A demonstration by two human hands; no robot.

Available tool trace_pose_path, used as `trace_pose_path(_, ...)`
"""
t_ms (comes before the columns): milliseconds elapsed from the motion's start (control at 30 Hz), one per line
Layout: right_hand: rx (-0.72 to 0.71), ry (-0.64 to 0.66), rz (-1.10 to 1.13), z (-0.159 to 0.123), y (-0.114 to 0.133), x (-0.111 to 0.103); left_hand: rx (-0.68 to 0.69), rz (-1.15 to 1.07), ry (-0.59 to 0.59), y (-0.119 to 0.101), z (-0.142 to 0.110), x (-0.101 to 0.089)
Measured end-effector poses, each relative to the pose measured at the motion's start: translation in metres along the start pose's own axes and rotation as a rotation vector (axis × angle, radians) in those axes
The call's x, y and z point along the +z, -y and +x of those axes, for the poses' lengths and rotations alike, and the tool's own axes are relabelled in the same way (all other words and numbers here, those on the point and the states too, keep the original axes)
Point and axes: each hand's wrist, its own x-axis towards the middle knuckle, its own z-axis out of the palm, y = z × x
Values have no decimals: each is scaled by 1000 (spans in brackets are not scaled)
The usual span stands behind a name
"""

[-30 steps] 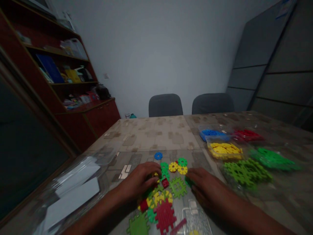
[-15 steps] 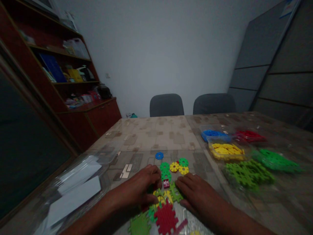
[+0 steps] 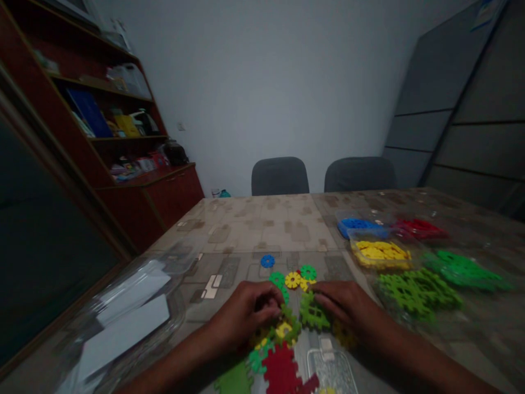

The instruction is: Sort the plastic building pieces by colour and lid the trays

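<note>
My left hand [image 3: 252, 309], fingers curled, pinches the edge of a green interlocking plastic piece [image 3: 291, 319] with a yellow piece at its middle. My right hand [image 3: 348, 303] grips a green square interlocking piece [image 3: 314, 313] from its right side. A red square piece [image 3: 281, 368] lies just below, beside a larger light green square [image 3: 235, 378] and a bluish-green piece [image 3: 258, 357]. Beyond my fingers are green discs [image 3: 277, 279], a yellow notched disc [image 3: 292, 280] and a blue disc [image 3: 268, 261]. My left fingers partly cover the pieces beneath them.
On the right stand containers of blue [image 3: 361, 226], yellow [image 3: 381, 251] and red pieces [image 3: 418, 227], with piles of green [image 3: 467, 268] and light green pieces [image 3: 418, 290]. Clear plastic with white cards [image 3: 125, 334] lies left. Two chairs [image 3: 280, 176] stand behind the table [image 3: 246, 224].
My right hand has moved slightly right and away from me, with the green square now in its fingers. My left hand has shifted right, and the green and yellow piece appears more tilted.
</note>
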Motion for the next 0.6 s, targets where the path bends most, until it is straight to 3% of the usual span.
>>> trace_pose_path(133, -46, 75, 53, -2, 7, 5, 27, -21, -28, -1, -1, 3)
trace_pose_path(300, -72, 5, 75, -6, 8, 17, 18, 0, -93, 2, -2, -6)
trace_pose_path(600, 54, 203, -23, -16, 19, 24, 67, 51, -87, 2, 2, -9)
